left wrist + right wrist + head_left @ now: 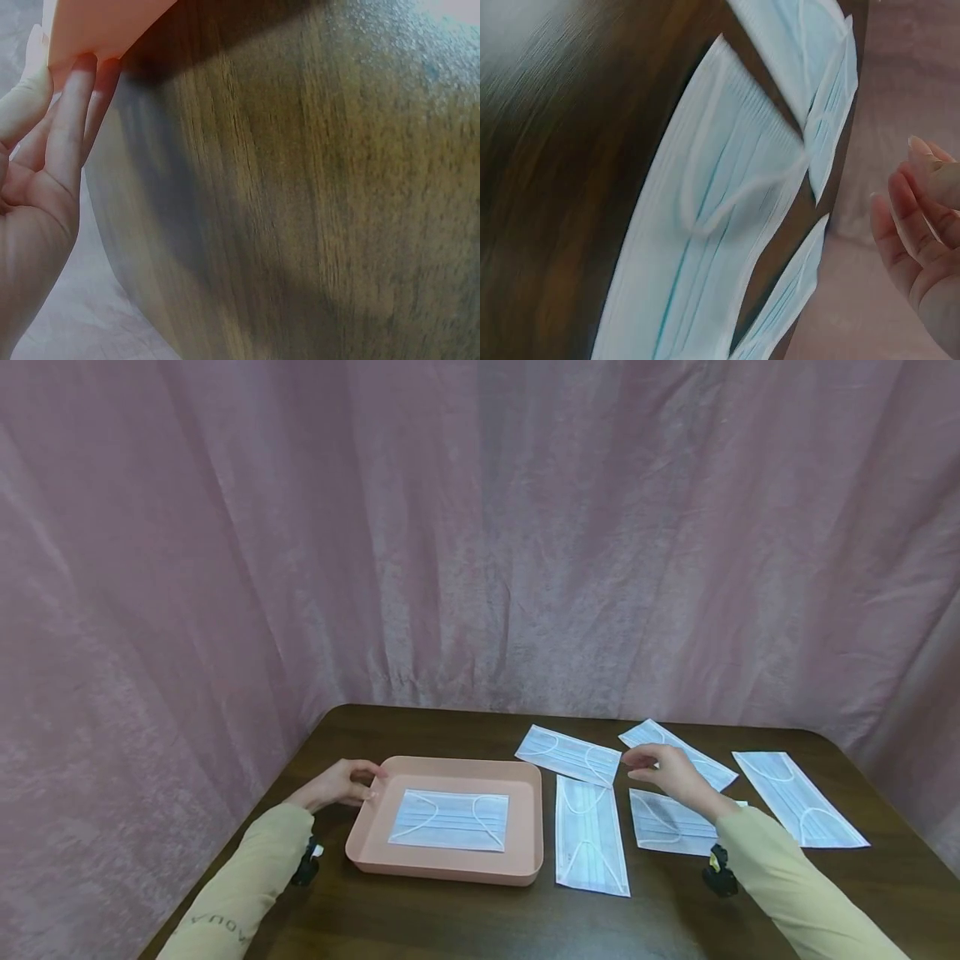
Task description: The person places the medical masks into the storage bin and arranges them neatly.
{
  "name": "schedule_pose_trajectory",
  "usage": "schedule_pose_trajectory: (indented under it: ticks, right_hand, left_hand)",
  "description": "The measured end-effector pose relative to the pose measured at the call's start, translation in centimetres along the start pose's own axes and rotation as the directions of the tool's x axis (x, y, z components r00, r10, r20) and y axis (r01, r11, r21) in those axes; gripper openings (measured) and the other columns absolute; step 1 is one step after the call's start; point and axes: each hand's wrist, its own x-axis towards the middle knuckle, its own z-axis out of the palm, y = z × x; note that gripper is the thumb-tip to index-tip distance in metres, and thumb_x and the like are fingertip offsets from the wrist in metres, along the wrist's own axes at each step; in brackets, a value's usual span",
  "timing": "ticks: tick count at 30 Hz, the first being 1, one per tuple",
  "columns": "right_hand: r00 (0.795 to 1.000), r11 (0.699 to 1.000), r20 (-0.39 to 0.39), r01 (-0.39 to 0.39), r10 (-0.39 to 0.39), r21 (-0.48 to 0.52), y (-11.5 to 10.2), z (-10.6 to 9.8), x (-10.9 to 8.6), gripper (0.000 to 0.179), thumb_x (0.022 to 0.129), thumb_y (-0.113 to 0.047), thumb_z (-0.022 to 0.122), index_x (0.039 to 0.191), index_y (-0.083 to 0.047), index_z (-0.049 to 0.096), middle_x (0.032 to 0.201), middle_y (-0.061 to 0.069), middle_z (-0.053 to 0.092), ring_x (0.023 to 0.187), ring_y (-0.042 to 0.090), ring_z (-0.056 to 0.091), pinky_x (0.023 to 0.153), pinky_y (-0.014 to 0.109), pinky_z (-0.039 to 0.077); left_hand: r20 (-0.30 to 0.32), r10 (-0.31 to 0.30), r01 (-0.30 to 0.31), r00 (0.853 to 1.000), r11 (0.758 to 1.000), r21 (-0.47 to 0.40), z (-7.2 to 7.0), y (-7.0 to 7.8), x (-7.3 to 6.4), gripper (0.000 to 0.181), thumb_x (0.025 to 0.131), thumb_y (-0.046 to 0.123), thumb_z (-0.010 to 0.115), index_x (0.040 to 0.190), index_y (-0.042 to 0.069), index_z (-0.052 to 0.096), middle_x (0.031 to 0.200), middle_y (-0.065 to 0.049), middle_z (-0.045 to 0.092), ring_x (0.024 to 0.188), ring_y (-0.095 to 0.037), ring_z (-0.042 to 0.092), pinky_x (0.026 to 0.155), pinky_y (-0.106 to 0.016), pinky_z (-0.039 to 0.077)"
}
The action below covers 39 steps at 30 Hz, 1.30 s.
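Observation:
My left hand grips the left edge of a shallow pink tray, its fingertips against the outer wall in the left wrist view. Inside the tray lies one pale blue face mask with white ear loops. Over to the right, my right hand hovers above the loose masks with relaxed, slightly bent fingers and nothing between them. Nearest its fingertips are a mask at the back and a slanted mask, partly hidden behind the hand. Below the hand lies another mask, partly covered by the forearm.
An upright-lying mask is just right of the tray, its top meeting the back mask. One more mask lies at the far right. The dark wooden table ends at the back before a pink curtain.

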Motion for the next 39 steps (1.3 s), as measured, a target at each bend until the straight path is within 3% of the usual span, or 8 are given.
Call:
schedule_pose_trajectory:
  ticks: [13, 21, 34, 39]
  right_hand:
    - [0.986, 0.982, 0.006, -0.162, 0.164, -0.101, 3.8, -3.2, -4.0, 0.017, 0.079, 0.0, 0.067, 0.096, 0.002, 0.065, 0.09, 0.012, 0.062, 0.08, 0.027, 0.055, 0.065, 0.041, 0.046]
    - [0.986, 0.979, -0.028, -0.169, 0.167, -0.109, 5.4, -4.6, -6.0, 0.018, 0.076, 0.005, 0.068, 0.093, 0.004, 0.064, 0.087, 0.013, 0.062, 0.076, 0.026, 0.054, 0.066, 0.039, 0.047]
    - [0.982, 0.979, -0.071, -0.18, 0.174, -0.1, 8.9, -5.1, -8.1, 0.023, 0.07, 0.007, 0.07, 0.092, 0.006, 0.063, 0.087, 0.017, 0.062, 0.082, 0.038, 0.056, 0.068, 0.05, 0.044]
    - [0.972, 0.966, -0.049, -0.233, 0.229, -0.11, 9.5, -5.1, -8.4, 0.024, 0.07, 0.007, 0.07, 0.093, 0.006, 0.064, 0.091, 0.019, 0.06, 0.086, 0.04, 0.053, 0.071, 0.053, 0.042]
  left_hand:
    - [-0.003, 0.002, -0.002, 1.0, 1.0, -0.001, -0.2, -0.2, 0.0, 0.04, 0.076, -0.004, 0.068, 0.112, -0.011, 0.052, 0.108, -0.024, 0.054, 0.082, -0.023, 0.057, 0.07, -0.04, 0.05]
    - [-0.013, -0.012, 0.012, 1.0, 1.0, 0.003, -0.2, -0.1, -0.1, 0.039, 0.077, -0.005, 0.067, 0.112, -0.01, 0.053, 0.109, -0.024, 0.054, 0.083, -0.024, 0.057, 0.071, -0.04, 0.049]
    - [-0.016, -0.015, 0.015, 1.0, 1.0, 0.01, 0.0, 0.4, -0.3, 0.037, 0.077, -0.005, 0.066, 0.112, -0.01, 0.053, 0.107, -0.022, 0.054, 0.083, -0.024, 0.056, 0.072, -0.041, 0.049]
    - [-0.011, -0.015, 0.015, 1.0, 1.0, 0.017, 0.0, 0.6, -0.3, 0.038, 0.078, -0.005, 0.066, 0.113, -0.01, 0.053, 0.108, -0.023, 0.054, 0.084, -0.024, 0.056, 0.073, -0.041, 0.049]
